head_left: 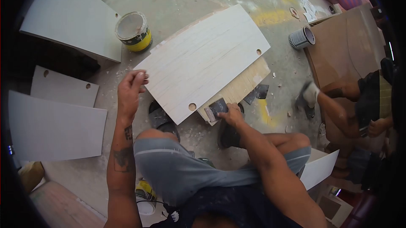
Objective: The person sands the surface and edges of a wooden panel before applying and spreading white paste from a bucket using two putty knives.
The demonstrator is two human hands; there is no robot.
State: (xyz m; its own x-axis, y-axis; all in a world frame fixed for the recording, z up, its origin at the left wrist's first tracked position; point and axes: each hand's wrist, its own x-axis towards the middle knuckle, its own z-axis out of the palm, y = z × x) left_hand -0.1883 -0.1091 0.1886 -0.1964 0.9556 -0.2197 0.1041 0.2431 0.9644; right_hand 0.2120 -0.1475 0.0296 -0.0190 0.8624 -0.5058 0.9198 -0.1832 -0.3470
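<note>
A pale wooden panel (pixel 203 59) with two round holes along its near side lies slanted in front of my knees, on top of a yellowish board (pixel 245 82). My right hand (pixel 231 114) is at the near edge of that board, its fingers closed on a dark flat piece (pixel 218 106). A small light block touches the dark piece. Other dark sheets (pixel 258 92) lie just to the right. My left hand (pixel 133 85) is raised beside the panel's left corner, fingers curled with the thumb against them; whether something small is between them cannot be made out.
An open yellow-and-black tub (pixel 134 31) stands beyond the panel's left end. White panels (pixel 57 126) are at the left. A metal can (pixel 302 38) is at the right, near a brown board (pixel 342 46). Another person's leg (pixel 336 107) reaches in at the right.
</note>
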